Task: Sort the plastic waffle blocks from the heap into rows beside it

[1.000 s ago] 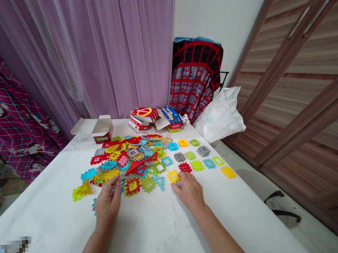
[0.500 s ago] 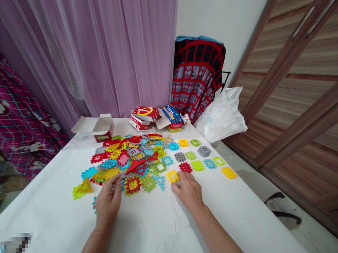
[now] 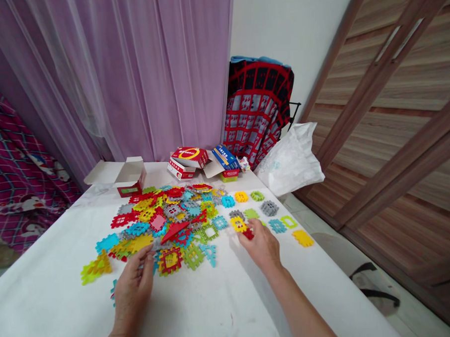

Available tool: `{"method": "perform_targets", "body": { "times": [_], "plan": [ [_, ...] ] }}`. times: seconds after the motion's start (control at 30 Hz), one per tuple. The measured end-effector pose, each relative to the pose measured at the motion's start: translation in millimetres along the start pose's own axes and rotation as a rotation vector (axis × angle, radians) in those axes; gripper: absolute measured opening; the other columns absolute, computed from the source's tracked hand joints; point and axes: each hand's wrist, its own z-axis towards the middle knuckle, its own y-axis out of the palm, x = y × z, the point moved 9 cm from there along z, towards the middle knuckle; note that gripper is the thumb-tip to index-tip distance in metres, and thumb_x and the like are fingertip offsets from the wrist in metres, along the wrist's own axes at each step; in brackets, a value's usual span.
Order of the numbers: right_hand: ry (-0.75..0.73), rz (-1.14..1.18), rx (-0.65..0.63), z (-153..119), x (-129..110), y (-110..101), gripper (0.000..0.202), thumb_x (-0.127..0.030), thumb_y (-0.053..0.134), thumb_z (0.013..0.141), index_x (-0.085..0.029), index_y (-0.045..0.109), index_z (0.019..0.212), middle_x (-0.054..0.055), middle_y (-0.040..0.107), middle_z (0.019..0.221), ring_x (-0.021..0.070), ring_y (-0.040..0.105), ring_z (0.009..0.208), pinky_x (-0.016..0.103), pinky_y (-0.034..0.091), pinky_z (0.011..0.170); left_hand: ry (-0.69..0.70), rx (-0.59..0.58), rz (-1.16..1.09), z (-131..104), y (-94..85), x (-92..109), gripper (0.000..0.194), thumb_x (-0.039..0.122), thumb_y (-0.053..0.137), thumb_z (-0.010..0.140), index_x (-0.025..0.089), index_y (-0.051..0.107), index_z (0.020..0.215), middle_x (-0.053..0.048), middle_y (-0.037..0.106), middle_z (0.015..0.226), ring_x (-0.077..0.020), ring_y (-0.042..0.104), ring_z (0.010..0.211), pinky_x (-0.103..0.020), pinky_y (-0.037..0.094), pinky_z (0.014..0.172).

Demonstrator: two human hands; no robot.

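Observation:
My right hand [image 3: 262, 244] pinches a yellow square interlocking tile [image 3: 238, 224], above a red tile [image 3: 248, 233] in the sorted rows. My left hand [image 3: 135, 276] rests by the near left edge of a heap of coloured interlocking tiles [image 3: 173, 209]. Its fingers are loosely curled, thumb apart, with no piece seen between them. Close to its fingertips are a yellow tile [image 3: 141, 242] and some grey pieces. A red framed tile [image 3: 170, 261] and a blue triangular piece [image 3: 209, 253] lie between the hands. My left wrist partly covers a small blue piece [image 3: 113, 291].
Single tiles stand in rows on the right, among them a grey hexagon [image 3: 269, 208] and a yellow square [image 3: 303, 238]. An open carton [image 3: 131, 185] and several small boxes [image 3: 189, 157] sit at the back. A white bag [image 3: 290, 160] leans at the table's right edge.
My right hand has lifted the yellow tile off the table and moved it right and away from me, over the red tile. My left hand stays by the heap. The view has shifted slightly.

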Motion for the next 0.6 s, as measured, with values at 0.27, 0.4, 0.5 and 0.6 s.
{"method": "perform_targets", "body": {
  "times": [0.27,0.4,0.5,0.6],
  "plan": [
    [0.165,-0.069,0.048,100.3,26.2,1.6,0.044,-0.041,0.060,0.084,-0.020,0.054,0.122,0.006,0.070,0.113,0.0220,0.065,0.101,0.031,0.044,0.083,0.125,-0.003,0.024,-1.2,-1.7,6.7,0.031,0.048,0.053,0.083,0.025,0.068,0.100,-0.003,0.078,0.086,-0.0178,0.073,0.068,-0.024,0.058,0.061],
    [0.237,-0.081,0.040,123.2,35.4,12.1,0.046,-0.043,0.058,0.086,-0.020,0.052,0.125,0.006,0.070,0.114,0.0226,0.065,0.102,0.032,0.044,0.081,0.266,-0.018,0.110,-5.9,-0.5,14.5,0.028,0.045,0.053,0.085,0.031,0.068,0.103,-0.001,0.078,0.094,-0.0190,0.074,0.073,-0.027,0.060,0.066],
    [0.240,-0.088,0.027,130.4,36.8,19.0,0.046,-0.043,0.058,0.086,-0.020,0.052,0.126,0.007,0.070,0.114,0.0230,0.064,0.103,0.032,0.045,0.081,0.323,-0.043,0.151,-7.8,2.1,13.6,0.027,0.045,0.053,0.084,0.034,0.068,0.105,0.001,0.078,0.097,-0.0205,0.075,0.078,-0.028,0.061,0.068],
    [0.208,-0.111,0.012,135.3,35.4,24.5,0.047,-0.041,0.060,0.085,-0.019,0.053,0.125,0.008,0.070,0.114,0.0236,0.064,0.105,0.032,0.044,0.081,0.320,-0.075,0.156,-7.7,4.5,7.3,0.026,0.046,0.054,0.083,0.036,0.068,0.103,0.002,0.079,0.093,-0.0214,0.075,0.078,-0.029,0.062,0.066]
  ]
}}
